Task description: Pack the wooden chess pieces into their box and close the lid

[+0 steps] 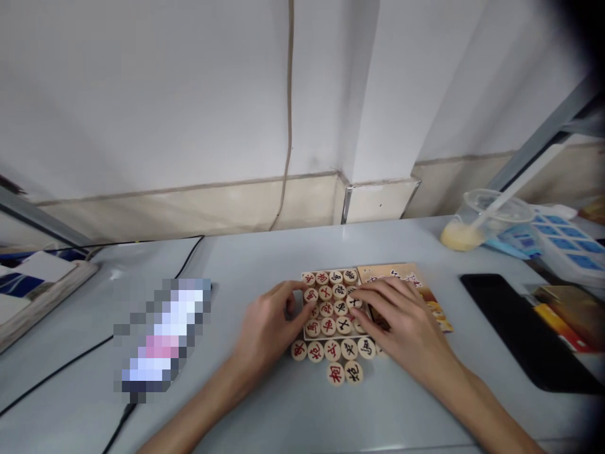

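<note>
Round wooden Chinese chess pieces (326, 309) with red and black characters lie in rows in a shallow open box (326, 338). My left hand (271, 321) is at the box's left side, its thumb and forefinger closed around a red-marked piece (311, 295). From the right reaches my right hand (401, 312), thumb and fingertips closed about a black-marked piece (354, 302) in the right-hand column; it covers part of that column. In front of the box, a row of loose pieces (332, 350) sits on the table, with two more pieces (345, 372) nearer me.
A printed box lid (428, 296) lies partly under my right hand. Further right are a black phone-shaped slab (524, 328), a plastic cup (491, 211) with a straw, and a blue-and-white tray (567, 239). A pixelated device (167, 337) with a cable lies left on the grey table (236, 265).
</note>
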`<action>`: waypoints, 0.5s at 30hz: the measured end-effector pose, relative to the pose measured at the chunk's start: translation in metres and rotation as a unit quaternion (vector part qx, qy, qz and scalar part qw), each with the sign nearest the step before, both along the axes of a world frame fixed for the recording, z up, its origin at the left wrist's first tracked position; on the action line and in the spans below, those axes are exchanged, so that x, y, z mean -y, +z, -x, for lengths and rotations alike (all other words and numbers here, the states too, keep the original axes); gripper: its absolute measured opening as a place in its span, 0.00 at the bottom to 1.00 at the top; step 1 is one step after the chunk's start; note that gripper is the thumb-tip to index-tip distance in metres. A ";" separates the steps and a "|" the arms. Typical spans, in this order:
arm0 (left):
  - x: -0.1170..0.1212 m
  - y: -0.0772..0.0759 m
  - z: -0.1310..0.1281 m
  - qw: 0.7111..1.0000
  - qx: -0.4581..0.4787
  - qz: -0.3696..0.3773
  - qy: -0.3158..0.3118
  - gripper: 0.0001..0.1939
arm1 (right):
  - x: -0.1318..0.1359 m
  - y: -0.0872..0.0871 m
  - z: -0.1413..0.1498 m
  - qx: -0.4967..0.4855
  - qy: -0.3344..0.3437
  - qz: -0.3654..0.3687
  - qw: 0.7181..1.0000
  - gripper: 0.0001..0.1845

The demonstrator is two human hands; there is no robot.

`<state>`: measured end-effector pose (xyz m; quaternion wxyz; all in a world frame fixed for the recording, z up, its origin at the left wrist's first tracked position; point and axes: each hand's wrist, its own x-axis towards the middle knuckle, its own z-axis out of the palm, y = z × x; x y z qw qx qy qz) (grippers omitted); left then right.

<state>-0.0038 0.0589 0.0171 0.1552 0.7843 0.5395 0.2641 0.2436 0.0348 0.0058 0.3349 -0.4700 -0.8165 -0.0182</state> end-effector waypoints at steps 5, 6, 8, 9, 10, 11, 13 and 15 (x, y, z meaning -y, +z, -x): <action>0.034 0.007 -0.003 0.996 0.038 -0.079 -0.028 0.11 | 0.034 -0.002 0.004 -0.088 -0.020 -0.026 0.996 0.12; 0.045 0.006 -0.003 0.993 0.042 -0.105 -0.030 0.11 | 0.044 -0.004 0.004 -0.095 -0.023 -0.027 0.995 0.13; 0.066 -0.002 -0.002 0.991 0.034 -0.126 -0.022 0.12 | 0.064 -0.008 0.002 -0.090 -0.019 -0.026 0.995 0.13; 0.076 -0.007 0.000 0.991 0.024 -0.128 -0.018 0.12 | 0.072 -0.010 0.001 -0.078 -0.013 -0.030 0.996 0.13; 0.084 -0.012 0.002 0.992 0.013 -0.123 -0.017 0.12 | 0.079 -0.011 0.000 -0.063 -0.007 -0.033 0.997 0.11; 0.091 -0.018 0.004 0.993 0.003 -0.120 -0.019 0.13 | 0.085 -0.012 -0.002 -0.046 -0.002 -0.039 0.998 0.09; 0.100 -0.025 0.010 0.994 -0.013 -0.105 -0.031 0.14 | 0.090 -0.010 -0.004 -0.005 0.009 -0.056 0.998 0.07; 0.103 -0.028 0.014 0.995 -0.027 -0.087 -0.043 0.14 | 0.088 -0.007 -0.007 0.032 0.024 -0.072 0.997 0.10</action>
